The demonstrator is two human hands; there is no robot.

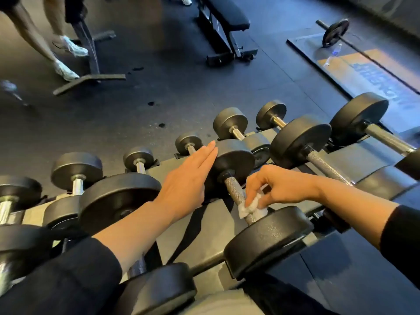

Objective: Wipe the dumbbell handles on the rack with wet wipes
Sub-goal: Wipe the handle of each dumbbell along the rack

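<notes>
The right hand (270, 187) is pinching the wet wipe (250, 206) around the dumbbell handle (236, 194) while the left hand (191, 176), flat-fingered, is steadying the far weight head (234, 160); recommend wrapping fully and twisting along the knurling.

Two hands (188, 176), one wipe (248, 206), one bench (227, 12), one barbell (336, 32)

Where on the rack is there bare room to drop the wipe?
Bare grey shelf between the left forearm and the dumbbell the right hand is wiping with the wipe. Everywhere else on the rack the dumbbells sit crowded.
</notes>
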